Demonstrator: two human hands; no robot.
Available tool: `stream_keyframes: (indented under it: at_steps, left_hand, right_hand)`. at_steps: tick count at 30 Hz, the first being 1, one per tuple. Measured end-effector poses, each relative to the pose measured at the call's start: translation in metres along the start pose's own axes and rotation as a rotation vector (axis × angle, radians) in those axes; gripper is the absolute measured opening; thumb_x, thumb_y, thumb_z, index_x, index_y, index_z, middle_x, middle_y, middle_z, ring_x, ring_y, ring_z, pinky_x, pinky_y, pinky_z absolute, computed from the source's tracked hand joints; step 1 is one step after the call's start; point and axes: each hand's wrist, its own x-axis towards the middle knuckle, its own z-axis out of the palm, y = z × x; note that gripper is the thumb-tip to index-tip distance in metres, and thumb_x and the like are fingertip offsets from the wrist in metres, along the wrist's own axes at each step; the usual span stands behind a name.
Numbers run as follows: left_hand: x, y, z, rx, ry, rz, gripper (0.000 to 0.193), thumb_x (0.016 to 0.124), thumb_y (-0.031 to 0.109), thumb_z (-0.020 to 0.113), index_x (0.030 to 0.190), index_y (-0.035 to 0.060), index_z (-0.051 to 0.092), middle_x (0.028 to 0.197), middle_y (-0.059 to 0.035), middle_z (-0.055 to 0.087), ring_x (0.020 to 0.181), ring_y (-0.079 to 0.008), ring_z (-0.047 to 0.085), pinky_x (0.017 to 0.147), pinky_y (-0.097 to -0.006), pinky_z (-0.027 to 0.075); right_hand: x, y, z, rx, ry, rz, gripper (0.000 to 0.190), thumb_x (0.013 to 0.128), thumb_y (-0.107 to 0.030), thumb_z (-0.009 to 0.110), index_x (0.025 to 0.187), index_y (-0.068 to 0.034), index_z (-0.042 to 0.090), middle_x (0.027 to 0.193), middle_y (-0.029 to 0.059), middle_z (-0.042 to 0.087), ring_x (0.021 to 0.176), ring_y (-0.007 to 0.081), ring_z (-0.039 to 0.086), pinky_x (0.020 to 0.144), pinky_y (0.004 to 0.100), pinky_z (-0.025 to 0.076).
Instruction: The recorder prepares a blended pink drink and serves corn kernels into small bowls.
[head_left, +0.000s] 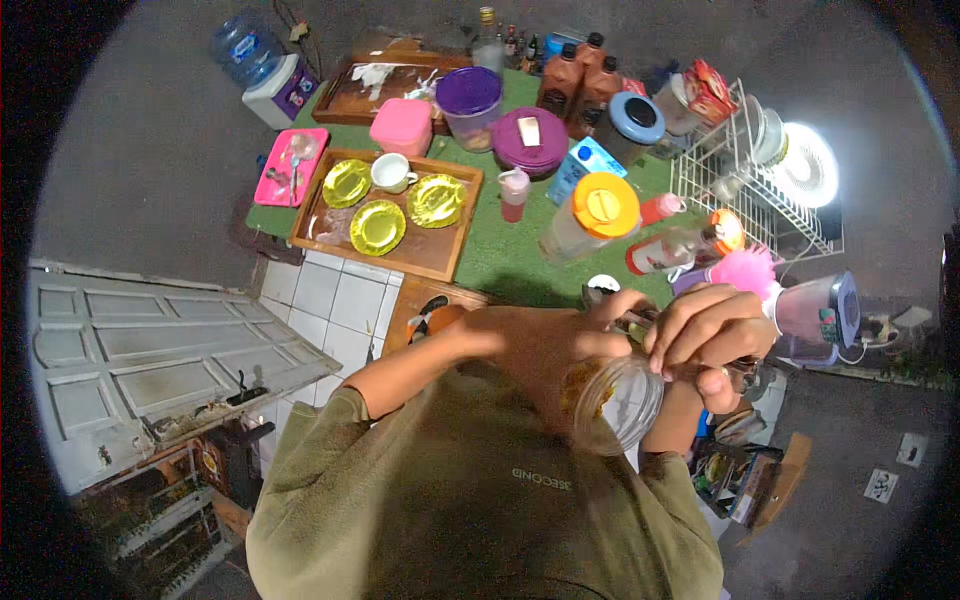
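Observation:
My left hand (551, 360), blurred, is wrapped around a clear glass jar (622, 412) in front of my chest. The jar is tilted, its mouth turned to the right, and a yellow-brown content shows inside. Beside the mouth is my right hand (712, 330), its fingers curled and its fingertips near the jar's rim. A shiny object (745, 366) shows behind the right thumb; the fingers seem closed around it, and most of it is hidden. Another small shiny piece (637, 322) is visible between the hands, too covered to name.
A green-covered table (495, 255) bears a wooden tray (463, 217) with yellow foil plates (377, 227) and a white cup (391, 172). Right of it stand an orange-lidded pitcher (600, 210), a milk carton (581, 169), bottles (561, 79) and a wire dish rack (712, 180).

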Motion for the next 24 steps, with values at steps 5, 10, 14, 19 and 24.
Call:
stream_keyframes:
  at_steps: [5,10,14,19,24]
  left_hand:
    - [-0.047,0.024,-0.054,-0.19,-0.035,-0.325,0.088,0.053,0.041,0.094,0.118,-0.0018,0.053,0.139,-0.0263,0.03,0.126,-0.0426,0.047,0.106,-0.0446,0.043]
    - [-0.096,0.056,-0.137,-0.034,0.105,-0.583,0.092,0.05,0.04,0.093,0.12,-0.0053,0.053,0.14,-0.0275,0.029,0.126,-0.0412,0.048,0.107,-0.043,0.043]
    - [-0.14,0.059,-0.183,-0.129,0.088,-0.66,0.096,0.051,0.042,0.092,0.121,-0.0096,0.053,0.143,-0.0287,0.029,0.133,-0.0443,0.039,0.111,-0.0452,0.037]
    - [-0.179,0.061,-0.209,-0.121,0.071,-0.643,0.085,0.055,0.035,0.089,0.119,-0.0097,0.055,0.145,-0.0279,0.028,0.122,-0.0434,0.053,0.1,-0.0441,0.048]
    - [-0.204,0.049,-0.23,0.077,0.123,-0.564,0.066,0.062,0.029,0.086,0.109,-0.0093,0.059,0.148,-0.0246,0.027,0.102,-0.046,0.062,0.09,-0.0467,0.052]
  right_hand:
    - [0.027,0.072,0.056,-0.136,0.244,0.012,0.026,0.086,-0.021,0.071,0.09,-0.002,0.053,0.068,0.0125,0.061,0.063,0.0231,0.063,0.062,0.0373,0.055]
    - [0.058,0.12,0.11,-0.709,0.348,0.673,0.054,0.067,-0.022,0.088,0.107,0.0,0.059,0.103,0.0122,0.061,0.091,0.0203,0.06,0.08,0.0335,0.05]
    - [0.058,0.166,0.151,-0.62,0.277,0.886,0.048,0.069,-0.023,0.087,0.104,-0.002,0.063,0.097,0.0103,0.064,0.088,0.0202,0.063,0.078,0.0337,0.051]
    - [0.084,0.182,0.196,-0.678,0.357,0.951,0.043,0.072,-0.019,0.086,0.104,-0.001,0.063,0.095,0.0105,0.068,0.086,0.0171,0.067,0.078,0.0311,0.053]
    - [0.106,0.198,0.241,-0.692,0.638,0.921,0.046,0.074,-0.018,0.086,0.11,0.002,0.065,0.094,0.0113,0.074,0.087,0.0125,0.07,0.079,0.027,0.054]
